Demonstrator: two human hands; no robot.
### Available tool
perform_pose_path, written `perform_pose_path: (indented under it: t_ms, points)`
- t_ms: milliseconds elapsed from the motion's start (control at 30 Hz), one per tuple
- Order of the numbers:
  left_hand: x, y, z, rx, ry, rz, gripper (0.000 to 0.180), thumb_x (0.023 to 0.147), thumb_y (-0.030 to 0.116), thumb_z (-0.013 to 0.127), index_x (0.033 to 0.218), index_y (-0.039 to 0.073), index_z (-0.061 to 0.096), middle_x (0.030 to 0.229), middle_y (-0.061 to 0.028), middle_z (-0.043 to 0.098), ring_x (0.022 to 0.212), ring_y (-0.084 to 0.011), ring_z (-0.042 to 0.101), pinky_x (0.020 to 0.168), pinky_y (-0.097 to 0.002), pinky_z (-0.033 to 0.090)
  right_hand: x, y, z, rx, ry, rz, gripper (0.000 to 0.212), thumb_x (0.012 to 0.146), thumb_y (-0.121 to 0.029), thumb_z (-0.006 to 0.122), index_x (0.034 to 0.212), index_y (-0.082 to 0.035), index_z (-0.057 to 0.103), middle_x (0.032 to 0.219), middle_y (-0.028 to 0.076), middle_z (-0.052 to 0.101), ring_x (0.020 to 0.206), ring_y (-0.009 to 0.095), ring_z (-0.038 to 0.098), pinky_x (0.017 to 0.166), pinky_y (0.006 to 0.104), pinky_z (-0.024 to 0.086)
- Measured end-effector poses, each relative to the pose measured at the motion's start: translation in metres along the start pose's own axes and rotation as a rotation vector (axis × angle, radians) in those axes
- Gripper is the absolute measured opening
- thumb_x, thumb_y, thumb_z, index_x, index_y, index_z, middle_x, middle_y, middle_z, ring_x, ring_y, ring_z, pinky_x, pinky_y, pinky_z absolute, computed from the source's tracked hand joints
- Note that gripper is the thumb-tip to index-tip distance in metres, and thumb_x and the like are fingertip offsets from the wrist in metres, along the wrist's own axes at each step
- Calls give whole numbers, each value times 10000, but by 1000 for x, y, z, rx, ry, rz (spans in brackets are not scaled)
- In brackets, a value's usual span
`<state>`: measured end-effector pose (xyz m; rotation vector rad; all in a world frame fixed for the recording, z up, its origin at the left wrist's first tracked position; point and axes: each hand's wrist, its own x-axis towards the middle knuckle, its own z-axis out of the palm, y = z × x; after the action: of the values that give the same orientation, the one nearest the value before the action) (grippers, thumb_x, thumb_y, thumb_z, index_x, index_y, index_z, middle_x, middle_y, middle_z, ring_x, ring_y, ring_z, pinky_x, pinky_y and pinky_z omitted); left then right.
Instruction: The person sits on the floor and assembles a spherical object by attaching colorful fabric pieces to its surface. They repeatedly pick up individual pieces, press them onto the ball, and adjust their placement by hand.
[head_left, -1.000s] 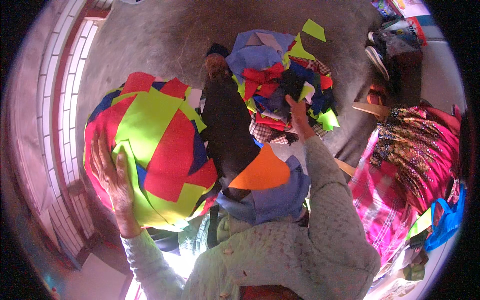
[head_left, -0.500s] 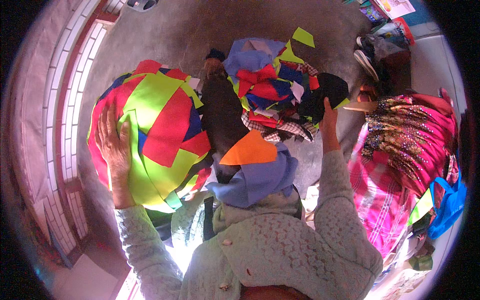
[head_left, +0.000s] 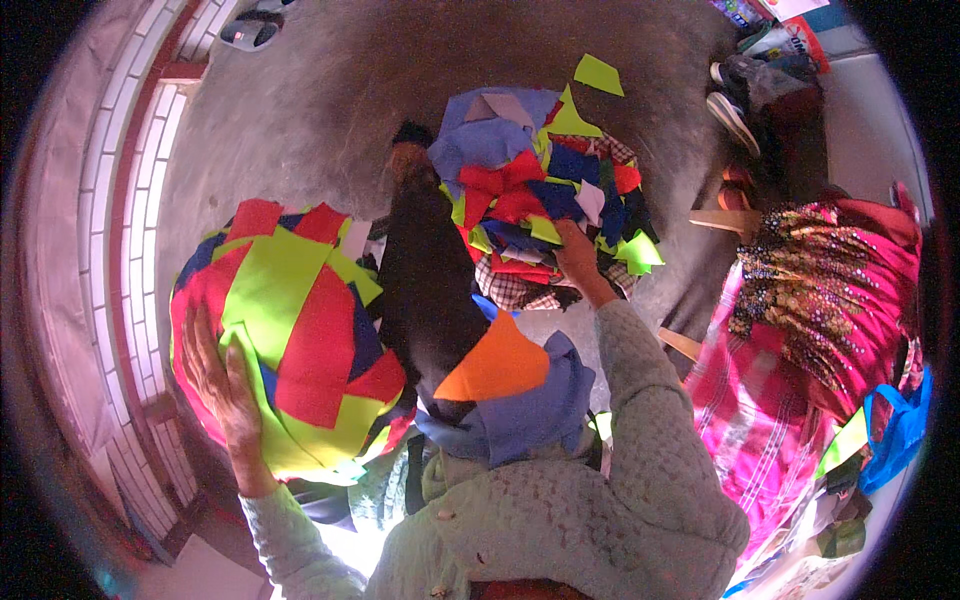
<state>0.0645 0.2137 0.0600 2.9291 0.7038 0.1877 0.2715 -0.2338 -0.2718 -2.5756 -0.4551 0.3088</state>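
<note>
A large round bundle of overlapping red, lime and navy fabric pieces (head_left: 315, 350) rests at my left side. My left hand (head_left: 225, 390) lies on its left flank, fingers stretched out and holding nothing. Ahead of me, a heap of mixed fabric scraps (head_left: 520, 205) sits on the floor. My right hand (head_left: 580, 260) is at the heap's near side, fingers closed around some navy and lime fabric scraps (head_left: 515, 238); the fingertips are partly hidden. Across my lap lies a blue cloth (head_left: 530, 420) with an orange piece (head_left: 495, 365) on top.
A lime scrap (head_left: 600, 75) lies beyond the heap. To the right are a pink cloth with a sequined part (head_left: 800, 270), wooden legs (head_left: 725, 220), shoes (head_left: 735, 122) and a blue bag (head_left: 895, 430). A grey slipper (head_left: 248, 35) is at the far left, by a white brick wall (head_left: 150, 220).
My right hand has moved left from the heap's right edge to its near side, and the black cloth it held is out of it. My left hand stays on the bundle. The view has shifted.
</note>
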Motion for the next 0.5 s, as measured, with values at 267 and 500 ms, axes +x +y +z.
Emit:
perform_pose_path:
  t_ms: [267, 500]
  points:
    - [3, -1, 1, -7, -22, -54, 639, 957, 470, 368, 1406, 14, 375, 1457, -187, 355, 1361, -343, 297, 1114, -456, 192, 64, 34, -11, -222, 94, 66, 509, 717, 21, 617, 1197, -87, 491, 1330, 168, 420, 1073, 394, 551, 839, 482, 506]
    - [-1, -6, 2, 22, -4, -72, 660, 961, 506, 329, 1398, 14, 384, 1454, -174, 368, 1344, -350, 327, 1099, -463, 220, 109, 30, -18, -238, -173, 299, 927, 630, -74, 794, 1416, -139, 307, 1328, 183, 451, 1112, 394, 538, 868, 471, 495]
